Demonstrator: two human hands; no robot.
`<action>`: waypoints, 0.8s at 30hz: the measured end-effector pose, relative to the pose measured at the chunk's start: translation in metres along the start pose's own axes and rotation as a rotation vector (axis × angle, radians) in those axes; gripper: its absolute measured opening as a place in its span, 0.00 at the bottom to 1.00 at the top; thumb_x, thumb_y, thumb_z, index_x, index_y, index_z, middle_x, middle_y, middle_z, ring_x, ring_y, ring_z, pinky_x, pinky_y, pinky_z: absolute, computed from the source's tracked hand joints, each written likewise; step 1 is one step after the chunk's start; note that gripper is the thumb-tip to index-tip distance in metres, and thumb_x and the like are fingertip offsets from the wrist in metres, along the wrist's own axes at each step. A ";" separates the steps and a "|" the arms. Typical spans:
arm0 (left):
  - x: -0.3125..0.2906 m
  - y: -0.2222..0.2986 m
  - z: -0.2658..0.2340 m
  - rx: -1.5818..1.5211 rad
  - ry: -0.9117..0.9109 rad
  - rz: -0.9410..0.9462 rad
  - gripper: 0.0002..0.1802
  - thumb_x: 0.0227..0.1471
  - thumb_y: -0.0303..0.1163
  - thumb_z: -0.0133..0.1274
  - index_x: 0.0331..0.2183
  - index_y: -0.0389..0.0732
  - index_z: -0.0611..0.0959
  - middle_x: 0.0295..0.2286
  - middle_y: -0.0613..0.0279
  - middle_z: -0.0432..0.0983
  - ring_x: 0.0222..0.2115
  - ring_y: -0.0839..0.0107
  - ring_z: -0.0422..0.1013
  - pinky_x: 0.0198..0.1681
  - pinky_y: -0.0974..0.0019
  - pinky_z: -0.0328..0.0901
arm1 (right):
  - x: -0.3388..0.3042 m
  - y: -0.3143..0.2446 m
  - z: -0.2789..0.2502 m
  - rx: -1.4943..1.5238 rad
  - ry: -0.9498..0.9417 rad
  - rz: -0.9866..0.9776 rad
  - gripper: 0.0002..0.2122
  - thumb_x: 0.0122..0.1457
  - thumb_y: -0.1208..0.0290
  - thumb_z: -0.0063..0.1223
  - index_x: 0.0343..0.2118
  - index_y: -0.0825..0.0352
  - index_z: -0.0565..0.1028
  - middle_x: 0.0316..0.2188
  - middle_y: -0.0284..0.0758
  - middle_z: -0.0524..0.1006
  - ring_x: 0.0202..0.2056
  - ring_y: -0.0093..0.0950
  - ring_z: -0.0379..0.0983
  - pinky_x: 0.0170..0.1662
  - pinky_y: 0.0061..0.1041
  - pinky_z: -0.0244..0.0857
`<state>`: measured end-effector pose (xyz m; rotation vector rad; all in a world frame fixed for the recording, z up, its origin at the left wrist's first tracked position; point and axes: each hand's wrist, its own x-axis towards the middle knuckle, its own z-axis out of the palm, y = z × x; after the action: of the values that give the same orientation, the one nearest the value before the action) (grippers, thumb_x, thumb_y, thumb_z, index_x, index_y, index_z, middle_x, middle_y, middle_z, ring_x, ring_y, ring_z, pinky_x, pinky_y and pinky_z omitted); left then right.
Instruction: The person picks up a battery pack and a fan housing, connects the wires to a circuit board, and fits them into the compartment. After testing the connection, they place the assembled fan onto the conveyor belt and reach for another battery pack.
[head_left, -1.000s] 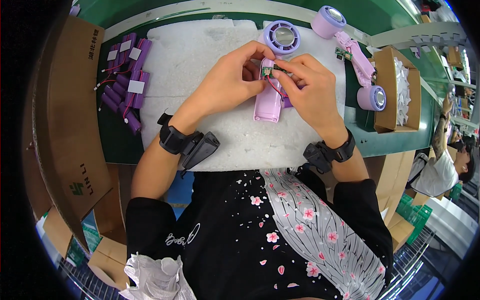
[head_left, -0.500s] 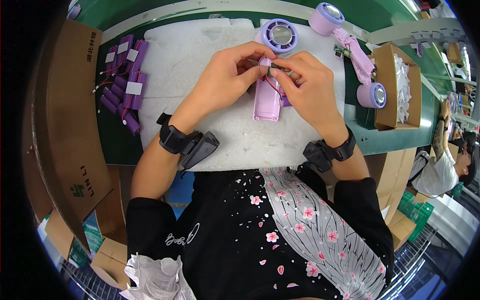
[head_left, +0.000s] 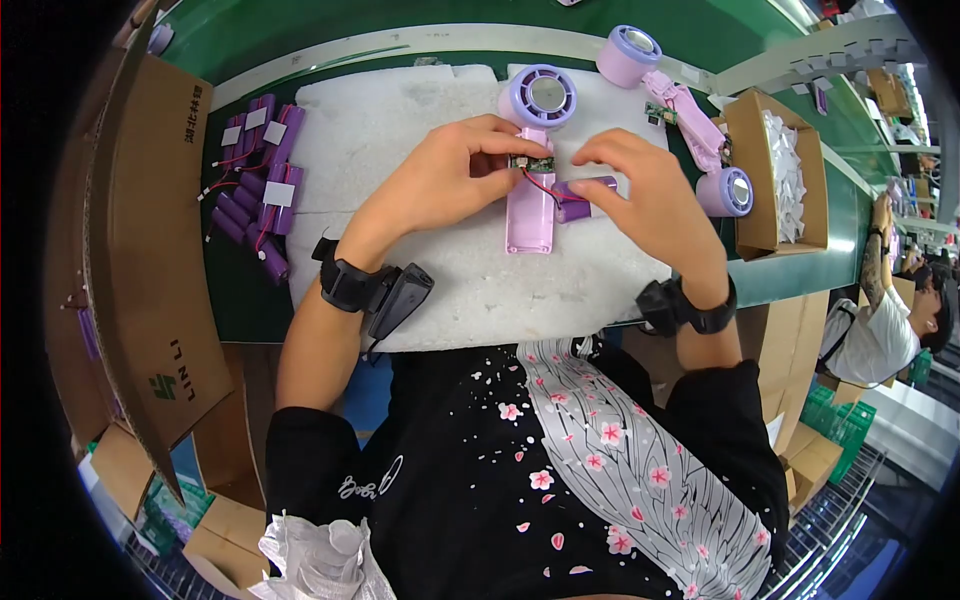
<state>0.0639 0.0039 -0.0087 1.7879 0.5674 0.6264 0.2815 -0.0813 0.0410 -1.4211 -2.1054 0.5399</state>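
A pink and lilac handheld fan [head_left: 530, 215] lies on the foam slab, its round head away from me and its handle shell uncovered. Across the upper handle sits a small green circuit board [head_left: 540, 164], with a red wire running to a purple battery pack [head_left: 588, 198] beside the handle. My left hand [head_left: 450, 172] grips the handle at the board, index finger on top, thumb at the side. My right hand [head_left: 650, 195] is over the battery pack with thumb and fingers apart, and nothing shows between them; whether the thumb touches the pack I cannot tell.
Several purple battery packs [head_left: 280, 190] lie at the left. A second fan body [head_left: 695, 125] with a board and fan heads is at the upper right, beside a carton [head_left: 828, 185] of white pieces. Tall cardboard [head_left: 160, 250] stands left; a co-worker [head_left: 885, 340] is far right.
My right hand has let go of the circuit board and moved right and down, its fingers spreading. The board and battery pack now show more fully. My left hand stays at the handle.
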 end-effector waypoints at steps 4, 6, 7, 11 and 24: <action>-0.001 0.004 -0.003 -0.010 -0.027 -0.100 0.18 0.46 0.19 0.52 0.41 0.40 0.84 0.39 0.62 0.76 0.29 0.78 0.68 0.34 0.75 0.64 | -0.017 -0.018 -0.010 -0.095 -0.094 0.155 0.09 0.50 0.77 0.61 0.34 0.73 0.76 0.36 0.38 0.77 0.31 0.33 0.74 0.33 0.24 0.67; -0.003 0.004 0.000 -0.001 -0.005 -0.116 0.18 0.44 0.19 0.52 0.40 0.40 0.84 0.38 0.64 0.76 0.28 0.80 0.67 0.33 0.76 0.64 | -0.032 -0.018 0.000 -0.089 0.002 0.155 0.08 0.49 0.77 0.61 0.33 0.72 0.77 0.37 0.38 0.78 0.32 0.34 0.75 0.35 0.25 0.69; -0.003 0.003 0.000 0.002 0.004 -0.126 0.18 0.43 0.19 0.52 0.40 0.40 0.84 0.38 0.64 0.76 0.28 0.81 0.67 0.32 0.76 0.64 | -0.036 -0.017 0.004 -0.085 0.050 0.158 0.08 0.49 0.78 0.61 0.32 0.72 0.78 0.38 0.38 0.78 0.33 0.34 0.75 0.36 0.26 0.69; -0.001 0.004 0.001 -0.056 0.016 -0.187 0.17 0.43 0.18 0.53 0.39 0.38 0.84 0.36 0.66 0.76 0.28 0.81 0.67 0.32 0.77 0.64 | -0.037 -0.020 0.010 -0.238 0.104 0.015 0.06 0.48 0.79 0.61 0.30 0.72 0.78 0.40 0.40 0.78 0.33 0.35 0.76 0.36 0.27 0.70; -0.002 0.014 0.002 -0.023 0.081 -0.186 0.17 0.42 0.17 0.53 0.37 0.37 0.84 0.35 0.66 0.76 0.27 0.82 0.67 0.31 0.78 0.64 | -0.029 -0.018 0.005 -0.285 0.116 -0.007 0.08 0.44 0.78 0.64 0.29 0.73 0.79 0.38 0.41 0.80 0.32 0.34 0.76 0.35 0.27 0.71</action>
<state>0.0652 -0.0028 0.0040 1.6713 0.7690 0.5763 0.2738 -0.1153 0.0415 -1.5561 -2.1558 0.1523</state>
